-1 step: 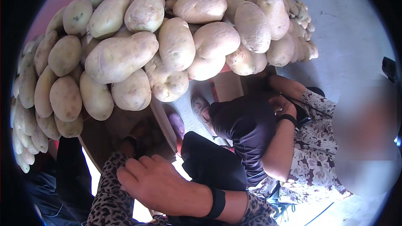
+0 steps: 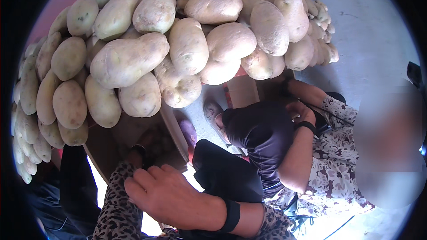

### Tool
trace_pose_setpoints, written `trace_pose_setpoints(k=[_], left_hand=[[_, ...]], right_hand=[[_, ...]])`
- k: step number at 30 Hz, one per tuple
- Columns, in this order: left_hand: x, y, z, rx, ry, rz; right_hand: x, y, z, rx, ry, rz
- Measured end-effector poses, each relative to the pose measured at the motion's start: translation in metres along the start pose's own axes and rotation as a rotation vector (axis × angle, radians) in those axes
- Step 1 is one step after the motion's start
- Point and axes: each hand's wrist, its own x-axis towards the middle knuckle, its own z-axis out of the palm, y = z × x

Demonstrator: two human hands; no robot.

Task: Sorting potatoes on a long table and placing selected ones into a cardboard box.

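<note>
My right hand [image 2: 171, 195] comes in from the lower right with a black band on its wrist. It lies across my left forearm's leopard-print sleeve [image 2: 116, 211], fingers loosely spread and holding nothing. My left hand [image 2: 153, 141] reaches up into the shade under the table edge; its fingers are too dark to make out. A large heap of pale potatoes [image 2: 178, 49] fills the top of the view, close above both hands.
Another person in a floral dress [image 2: 331, 169] at the right holds a dark bag [image 2: 262, 129] open with a hand [image 2: 302, 113]. A second dark bag [image 2: 224, 173] sits below it. Purple shoes [image 2: 189, 131] stand on the grey floor [image 2: 369, 31].
</note>
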Motion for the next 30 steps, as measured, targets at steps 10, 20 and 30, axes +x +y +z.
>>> trace_pose_setpoints(k=[10, 20, 30], left_hand=[[-0.008, -0.003, 0.009, -0.152, -0.012, -0.048], [-0.015, -0.022, 0.02, -0.327, -0.066, -0.145], [-0.036, -0.039, 0.025, -0.604, -0.158, -0.255]], right_hand=[[0.003, 0.003, -0.016, 0.027, -0.131, -0.04], [0.004, 0.012, -0.02, 0.043, -0.226, -0.084], [0.017, 0.022, -0.025, 0.096, -0.327, -0.078]])
